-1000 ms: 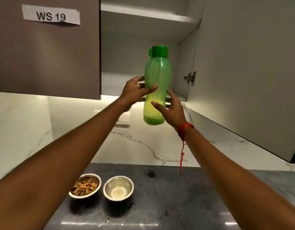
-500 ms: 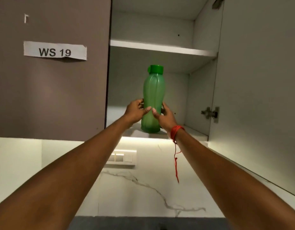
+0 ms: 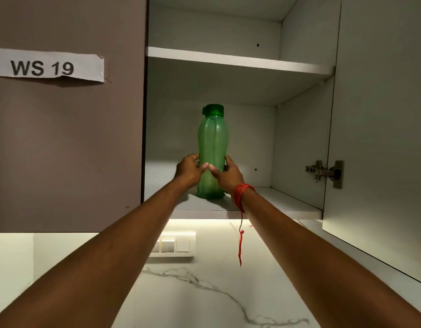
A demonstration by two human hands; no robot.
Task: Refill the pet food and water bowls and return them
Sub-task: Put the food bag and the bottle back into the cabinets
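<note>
A translucent green water bottle with a darker green cap stands upright on the lower shelf of the open wall cabinet. My left hand grips its lower left side. My right hand, with a red thread at the wrist, grips its lower right side. Both thumbs meet on the front of the bottle. The food and water bowls are out of view below.
The open cabinet door hangs at the right, with its hinge beside the shelf. A closed brown door labelled WS 19 is at the left. A bare upper shelf sits above the bottle. A switch plate is on the marble wall.
Both hands carried the bottle up from above the counter and into the cabinet, where it now stands on the lower shelf. My view tilted up, so the bowls dropped out of sight.
</note>
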